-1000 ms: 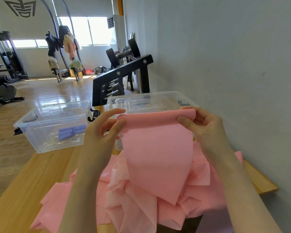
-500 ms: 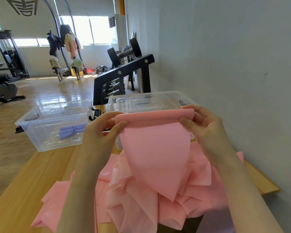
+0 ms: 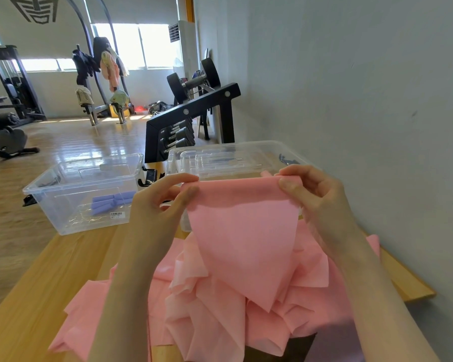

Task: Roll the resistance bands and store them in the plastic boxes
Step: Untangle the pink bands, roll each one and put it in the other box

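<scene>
The pink resistance band [image 3: 242,231] is being held up by its top edge in front of the person, its end folded over into the first turn of a roll, while the rest is hanging down and lying bunched in loose folds on the wooden table [image 3: 37,296]; lifting it this way is likely letting the slack hang free so the turn can be kept straight across the band's width. The left hand [image 3: 158,205] is pinching the left corner of that edge between thumb and curled fingers, and the right hand [image 3: 317,194] is gripping the right corner with its fingers wrapped over the top and the thumb pressing on the near face, so both are closed on the band rather than spread. Both forearms are reaching up and forward from the bottom of the view, the wrists angling slightly inward toward each other and the hands sitting level, well apart at the two ends of the fold. Just behind the raised edge a clear plastic box [image 3: 236,155] is standing with its lid resting on top, probably waiting for this roll, and to the left, near the table's far corner, an open plastic box [image 3: 50,199] is already holding rolled purple bands [image 3: 113,202], which suggests the work is partly done and this pink one is only beginning to be rolled
</scene>
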